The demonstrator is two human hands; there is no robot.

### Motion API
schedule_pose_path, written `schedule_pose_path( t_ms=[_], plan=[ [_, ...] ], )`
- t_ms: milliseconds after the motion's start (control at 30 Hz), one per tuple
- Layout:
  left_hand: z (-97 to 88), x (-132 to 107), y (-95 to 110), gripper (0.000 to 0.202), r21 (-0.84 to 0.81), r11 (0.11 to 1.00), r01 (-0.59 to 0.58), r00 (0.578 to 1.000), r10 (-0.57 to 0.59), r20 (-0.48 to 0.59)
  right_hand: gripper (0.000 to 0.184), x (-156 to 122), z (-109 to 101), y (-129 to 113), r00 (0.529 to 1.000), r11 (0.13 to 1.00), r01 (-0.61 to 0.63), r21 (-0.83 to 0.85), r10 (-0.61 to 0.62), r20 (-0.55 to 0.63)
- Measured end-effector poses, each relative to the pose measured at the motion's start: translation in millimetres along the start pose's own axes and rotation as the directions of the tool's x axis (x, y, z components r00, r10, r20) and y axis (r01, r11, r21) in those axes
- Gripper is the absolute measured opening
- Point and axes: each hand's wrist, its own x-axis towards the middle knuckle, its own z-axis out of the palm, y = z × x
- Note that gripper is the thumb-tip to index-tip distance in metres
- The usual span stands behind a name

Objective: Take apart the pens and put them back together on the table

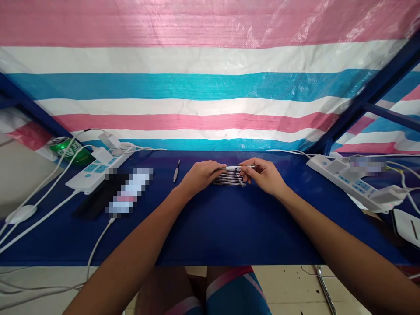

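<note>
A white-barrelled pen lies level between my two hands. My left hand is closed, with its thumb and fingertips at the pen's left end. At the other end my right hand pinches the pen, its darker tip end showing past the fingers. Just under and in front of it, several similar pens are lined up side by side on the blue table. My fingers hide the ends of some of them. Off to the left, a single pen lies apart from the row.
On the left are a power strip, a green can and a blurred phone on a charging cable. Another power strip with plugs and a white device sit on the right. A striped sheet hangs behind the table.
</note>
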Motion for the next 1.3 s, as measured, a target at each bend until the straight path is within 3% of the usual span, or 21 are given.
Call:
schedule_pose_path(
  t_ms=[300,500,767,1300],
  plan=[
    [-4.2,4.0,4.8,0.024,-0.079,0.994,0.071,0.993,-0.063,0.1,0.028,-0.2,-9.6,-2.3,0.994,0.992,0.112,-0.051,-0.112,0.015],
    [-2.2,1.8,1.6,0.023,-0.069,0.996,0.058,0.997,-0.054,0.064,0.045,-0.1,-7.7,-6.9,0.997,0.999,-0.034,-0.002,0.034,0.075],
    [-1.4,1.1,0.6,0.022,-0.057,0.998,0.039,0.996,-0.035,0.079,0.037,1.6,-4.9,-3.8,0.996,0.998,-0.043,-0.054,0.048,0.079],
    [2.5,-1.2,-0.8,0.023,-0.048,0.998,0.045,0.996,-0.041,0.085,0.04,-0.4,-3.7,-5.0,0.996,0.988,-0.03,-0.149,0.042,0.078]
  ],
)
